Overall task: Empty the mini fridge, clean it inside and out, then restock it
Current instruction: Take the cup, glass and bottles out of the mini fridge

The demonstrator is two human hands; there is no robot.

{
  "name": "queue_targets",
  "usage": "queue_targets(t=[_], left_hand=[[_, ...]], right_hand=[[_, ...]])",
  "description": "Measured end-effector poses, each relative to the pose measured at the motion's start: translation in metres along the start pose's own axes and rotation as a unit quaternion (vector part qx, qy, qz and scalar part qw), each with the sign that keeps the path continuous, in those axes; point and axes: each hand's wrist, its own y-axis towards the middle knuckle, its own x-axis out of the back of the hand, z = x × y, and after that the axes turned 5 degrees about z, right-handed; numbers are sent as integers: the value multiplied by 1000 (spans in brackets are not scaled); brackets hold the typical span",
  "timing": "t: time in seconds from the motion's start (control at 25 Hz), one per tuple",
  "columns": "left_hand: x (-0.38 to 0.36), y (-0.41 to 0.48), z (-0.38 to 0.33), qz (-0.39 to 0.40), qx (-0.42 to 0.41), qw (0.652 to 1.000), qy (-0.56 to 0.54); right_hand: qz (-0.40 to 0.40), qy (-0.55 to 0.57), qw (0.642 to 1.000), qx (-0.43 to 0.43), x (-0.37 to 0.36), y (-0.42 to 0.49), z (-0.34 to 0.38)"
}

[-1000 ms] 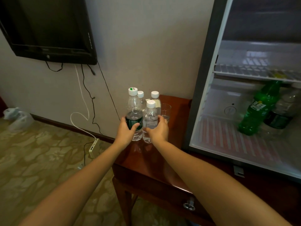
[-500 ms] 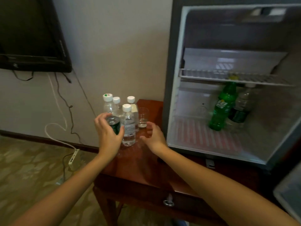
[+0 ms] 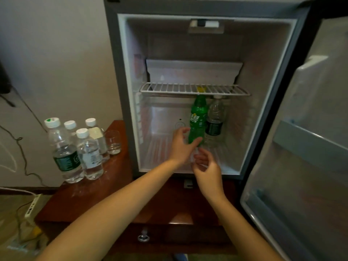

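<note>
The mini fridge (image 3: 120,91) stands open on a dark wooden table (image 3: 105,187). On its floor, under the wire shelf (image 3: 169,89), stand a green soda bottle (image 3: 197,113) and a clear water bottle (image 3: 215,117). My left hand (image 3: 181,146) reaches into the fridge, fingers spread, just short of the green bottle's base and holding nothing. My right hand (image 3: 207,170) hovers at the fridge's front edge with fingers loosely curled and empty. Several water bottles (image 3: 75,147) and a small glass (image 3: 113,142) stand on the table to the left of the fridge.
The fridge door (image 3: 305,147) hangs open at the right, its shelves bare. A drawer ring pull (image 3: 143,237) sits at the table's front. Cables and a power strip (image 3: 32,206) lie on the floor at the left. A wall-mounted TV edge (image 3: 4,80) shows at far left.
Both hands have left the water bottles on the table and moved right into the fridge opening. My view has swung right toward the fridge.
</note>
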Motion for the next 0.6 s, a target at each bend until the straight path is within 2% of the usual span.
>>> queue_targets(t=[0.12,0.28,0.48,0.6], left_hand=[[-28,39,4,-21,26,998,-57],[-47,87,21,-59,57,995,-54],[-58,121,41,-40,106,993,-41],[-53,112,39,-50,83,995,-38]], right_hand=[[-40,24,999,-14,16,4,-13],[-40,21,999,-5,29,10,-17],[10,-10,1000,-23,36,19,-25],[58,-36,997,-34,41,18,-34]])
